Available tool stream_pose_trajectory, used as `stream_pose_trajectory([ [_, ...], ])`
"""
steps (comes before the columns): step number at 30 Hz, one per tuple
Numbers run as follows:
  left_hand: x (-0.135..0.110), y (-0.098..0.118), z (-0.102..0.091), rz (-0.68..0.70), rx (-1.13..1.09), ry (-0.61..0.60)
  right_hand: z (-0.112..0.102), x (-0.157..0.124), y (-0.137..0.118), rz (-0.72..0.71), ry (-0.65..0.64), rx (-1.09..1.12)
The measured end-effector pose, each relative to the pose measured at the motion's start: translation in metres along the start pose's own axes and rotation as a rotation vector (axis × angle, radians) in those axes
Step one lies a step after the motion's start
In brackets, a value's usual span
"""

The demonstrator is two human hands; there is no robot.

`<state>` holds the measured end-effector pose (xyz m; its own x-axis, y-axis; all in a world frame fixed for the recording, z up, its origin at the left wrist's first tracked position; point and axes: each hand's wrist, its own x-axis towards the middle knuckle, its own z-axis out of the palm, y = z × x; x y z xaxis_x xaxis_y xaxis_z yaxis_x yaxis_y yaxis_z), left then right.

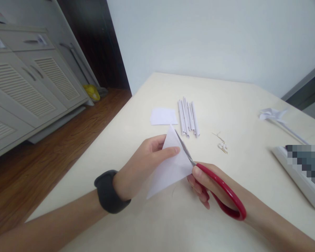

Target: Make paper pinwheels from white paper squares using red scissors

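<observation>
Pinching white paper are the left fingers, while right fingers grasp red-handled scissors.

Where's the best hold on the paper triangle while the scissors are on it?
Pinch the paper triangle across its left edge, from the left, as the left hand does. The red-handled scissors have their blades along its right edge, so I'd keep the thumb, pointing toward them, further back.

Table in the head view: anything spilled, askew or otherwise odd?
Nothing looks spilled or broken. The untidiest spot is a jumble of tiny pieces, lying loose to the right of the paper rolls, too small to identify. The held paper and red scissors look fine.
</observation>
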<state>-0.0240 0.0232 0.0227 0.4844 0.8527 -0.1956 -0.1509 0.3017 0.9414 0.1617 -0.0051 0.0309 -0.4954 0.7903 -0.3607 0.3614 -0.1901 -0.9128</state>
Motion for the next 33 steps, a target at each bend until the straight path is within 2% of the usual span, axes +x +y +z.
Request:
stream_pose_trajectory([
  [13, 0.001, -0.001, -0.001, -0.007, -0.033, -0.015, 0.001, 0.003, 0.014, -0.038, 0.011, -0.014],
  [23, 0.0, -0.001, -0.002, 0.005, 0.007, 0.0, 0.003, 0.001, 0.007, -0.029, -0.006, 0.039],
  [33, 0.0, -0.001, -0.001, 0.013, 0.009, 0.015, 0.004, 0.006, 0.023, -0.083, 0.009, 0.043],
])
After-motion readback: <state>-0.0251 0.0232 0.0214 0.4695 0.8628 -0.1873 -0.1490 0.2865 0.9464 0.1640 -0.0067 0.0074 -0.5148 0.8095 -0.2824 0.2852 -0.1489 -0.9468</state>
